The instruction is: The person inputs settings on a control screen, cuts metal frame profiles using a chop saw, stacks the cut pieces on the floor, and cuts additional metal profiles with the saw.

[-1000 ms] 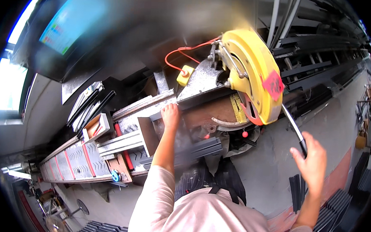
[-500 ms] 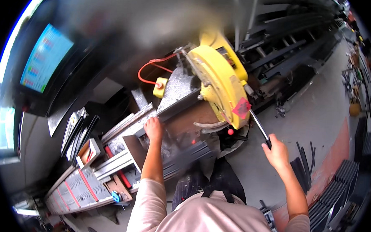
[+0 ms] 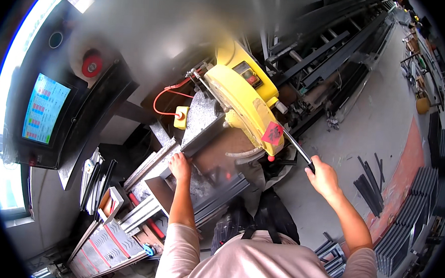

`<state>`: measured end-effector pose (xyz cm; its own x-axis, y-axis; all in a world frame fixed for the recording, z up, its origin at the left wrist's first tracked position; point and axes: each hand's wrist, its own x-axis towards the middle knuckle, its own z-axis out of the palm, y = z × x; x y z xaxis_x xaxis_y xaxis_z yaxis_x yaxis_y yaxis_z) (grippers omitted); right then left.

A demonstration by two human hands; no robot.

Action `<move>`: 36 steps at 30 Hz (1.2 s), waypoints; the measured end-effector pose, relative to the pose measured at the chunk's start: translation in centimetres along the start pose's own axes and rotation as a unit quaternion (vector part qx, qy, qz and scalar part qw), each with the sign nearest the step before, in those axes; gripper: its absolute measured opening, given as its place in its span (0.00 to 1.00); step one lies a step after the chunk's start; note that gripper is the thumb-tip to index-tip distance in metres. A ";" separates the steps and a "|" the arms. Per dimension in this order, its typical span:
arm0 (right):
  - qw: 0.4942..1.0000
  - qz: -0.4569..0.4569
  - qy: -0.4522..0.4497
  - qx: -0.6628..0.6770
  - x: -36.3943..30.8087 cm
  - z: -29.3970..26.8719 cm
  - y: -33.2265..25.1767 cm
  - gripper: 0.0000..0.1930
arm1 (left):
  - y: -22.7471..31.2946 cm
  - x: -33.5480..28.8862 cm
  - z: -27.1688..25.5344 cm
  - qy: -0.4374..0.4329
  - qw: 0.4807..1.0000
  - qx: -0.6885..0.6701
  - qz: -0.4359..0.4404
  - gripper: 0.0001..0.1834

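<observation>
From here I can't tell whether the left hand (image 3: 180, 167) grips or merely steadies the grey bar (image 3: 202, 137) while, farther right, the right hand (image 3: 323, 178) clasps the saw handle (image 3: 297, 149), likely for leverage.

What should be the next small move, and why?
Perhaps check that the left grip is clear before any push on the lever: the right grip is closed around its black end, the left is at the lower end of the dark grey strip, left of the yellow guard, whose underside is mostly hidden.
</observation>
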<state>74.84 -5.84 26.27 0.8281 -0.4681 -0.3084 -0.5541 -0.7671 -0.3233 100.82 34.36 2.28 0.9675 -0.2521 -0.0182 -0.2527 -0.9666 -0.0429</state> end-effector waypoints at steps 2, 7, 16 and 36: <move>1.000 -0.010 0.005 0.003 0.0 0.0 0.0 0.13 | -0.3 -0.1 0.2 0.014 1.000 0.008 0.003 0.23; 1.000 -0.020 0.009 0.003 0.2 0.5 0.5 0.13 | -0.2 -0.1 0.2 0.018 1.000 0.011 0.002 0.23; 1.000 -0.019 0.023 -0.001 0.2 1.3 0.7 0.13 | -0.1 0.1 0.0 0.001 1.000 -0.003 -0.002 0.23; 0.999 -0.022 0.048 0.007 0.2 3.7 2.3 0.13 | 0.1 0.2 -0.4 -0.029 1.000 -0.003 -0.006 0.22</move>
<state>73.44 -6.09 22.17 0.8555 -0.4751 -0.2059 -0.5177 -0.7819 -0.3472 101.00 34.25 2.63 0.9684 -0.2374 -0.0765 -0.2406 -0.9699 -0.0370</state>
